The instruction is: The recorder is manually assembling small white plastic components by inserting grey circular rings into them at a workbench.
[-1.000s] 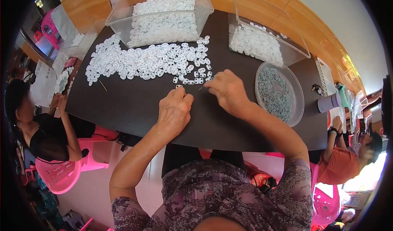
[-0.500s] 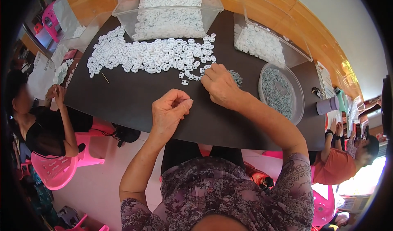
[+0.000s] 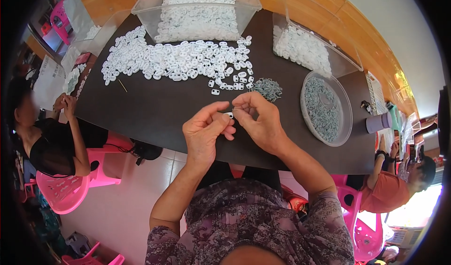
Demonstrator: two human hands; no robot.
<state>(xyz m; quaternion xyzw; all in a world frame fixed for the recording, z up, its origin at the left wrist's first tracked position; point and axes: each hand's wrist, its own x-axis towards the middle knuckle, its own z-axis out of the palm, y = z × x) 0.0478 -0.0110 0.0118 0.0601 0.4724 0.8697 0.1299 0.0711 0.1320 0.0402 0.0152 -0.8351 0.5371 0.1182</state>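
Observation:
My left hand (image 3: 206, 126) pinches a small white two-holed plastic piece (image 3: 230, 115) between thumb and fingertips, above the near part of the dark table. Close against it, my right hand (image 3: 258, 122) has its thumb and fingers drawn together at the piece; whatever they grip is too small to make out. Just beyond my right hand lies a heap of small grey screws (image 3: 267, 90). A few loose white pieces (image 3: 215, 92) sit ahead of my hands, beside a broad spread of the same oval pieces (image 3: 178, 61).
A clear bin (image 3: 197, 18) of white pieces stands at the back, another bin (image 3: 300, 46) back right. To the right are a round tub (image 3: 324, 107) of screws and a purple cup (image 3: 378, 122). A thin stick (image 3: 122, 85) lies left. People sit on both sides.
My right hand has come back from the loose white pieces to meet my left hand. A white piece now shows at my left fingertips, and the screw heap is less covered.

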